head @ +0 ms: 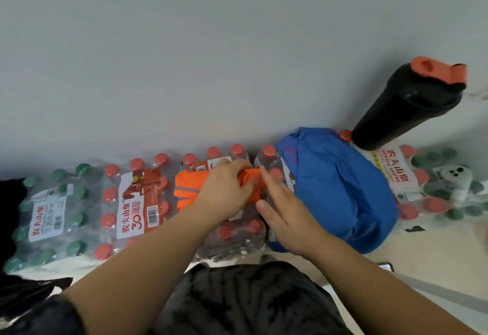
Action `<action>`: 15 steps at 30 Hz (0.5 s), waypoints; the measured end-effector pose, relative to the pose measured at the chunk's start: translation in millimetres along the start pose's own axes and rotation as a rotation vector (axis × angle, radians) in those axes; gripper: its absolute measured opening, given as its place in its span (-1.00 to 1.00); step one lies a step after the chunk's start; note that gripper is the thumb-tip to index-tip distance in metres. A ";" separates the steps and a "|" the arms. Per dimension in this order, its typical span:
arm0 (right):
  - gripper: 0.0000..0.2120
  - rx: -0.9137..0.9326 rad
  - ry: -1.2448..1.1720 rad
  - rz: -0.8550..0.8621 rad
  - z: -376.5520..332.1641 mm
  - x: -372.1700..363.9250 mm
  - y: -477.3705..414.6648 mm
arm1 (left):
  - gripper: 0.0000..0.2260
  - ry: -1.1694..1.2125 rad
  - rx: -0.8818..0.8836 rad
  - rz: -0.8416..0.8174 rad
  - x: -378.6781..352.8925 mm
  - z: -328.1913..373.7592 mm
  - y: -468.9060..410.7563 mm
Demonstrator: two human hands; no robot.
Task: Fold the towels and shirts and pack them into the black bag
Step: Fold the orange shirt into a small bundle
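At frame centre, the left hand (227, 189) grips a bunched orange garment (188, 189), the right hand (282, 213) open beside it. Right of them, a blue garment (340, 189) lies unfolded; packing looks unstarted.

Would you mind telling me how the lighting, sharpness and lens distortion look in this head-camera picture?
Head view: light is soft and even, without hard shadows; the tall black bottle with an orange lid leans outward near the corner, a wide-angle effect; the left hand, right hand and orange reflective garment look slightly soft.

Bunched orange shirt (188, 189) beside crumpled blue shirt (332, 184)
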State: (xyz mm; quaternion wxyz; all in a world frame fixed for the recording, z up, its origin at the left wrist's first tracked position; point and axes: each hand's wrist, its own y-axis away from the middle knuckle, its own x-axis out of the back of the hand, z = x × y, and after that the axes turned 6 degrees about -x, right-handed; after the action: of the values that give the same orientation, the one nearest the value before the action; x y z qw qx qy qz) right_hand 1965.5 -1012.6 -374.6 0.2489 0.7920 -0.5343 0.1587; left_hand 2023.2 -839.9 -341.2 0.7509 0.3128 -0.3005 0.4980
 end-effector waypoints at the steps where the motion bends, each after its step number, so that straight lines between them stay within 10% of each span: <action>1: -0.27 0.025 0.039 -0.010 0.9 1.9 0.6 | -0.58 0.001 0.015 0.005 -4.0 2.3 1.0; 9: -0.24 0.164 0.393 -0.184 14.4 8.6 -16.3 | -0.49 0.115 0.038 0.090 0.4 2.0 25.8; 12: -0.19 0.164 0.451 -0.193 20.0 12.9 -22.5 | -0.57 -0.217 -0.108 0.250 7.3 -15.9 34.9; 15: -0.16 0.166 0.511 -0.212 21.6 18.2 -26.0 | -0.48 -0.487 -0.120 0.073 4.6 -38.7 40.8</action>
State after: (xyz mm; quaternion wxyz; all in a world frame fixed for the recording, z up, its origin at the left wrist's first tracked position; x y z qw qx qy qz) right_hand 1996.2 -1030.9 -388.9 0.3248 0.7955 -0.3538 0.3694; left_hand 1991.9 -794.9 -354.9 0.6551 0.3674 -0.5128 0.4158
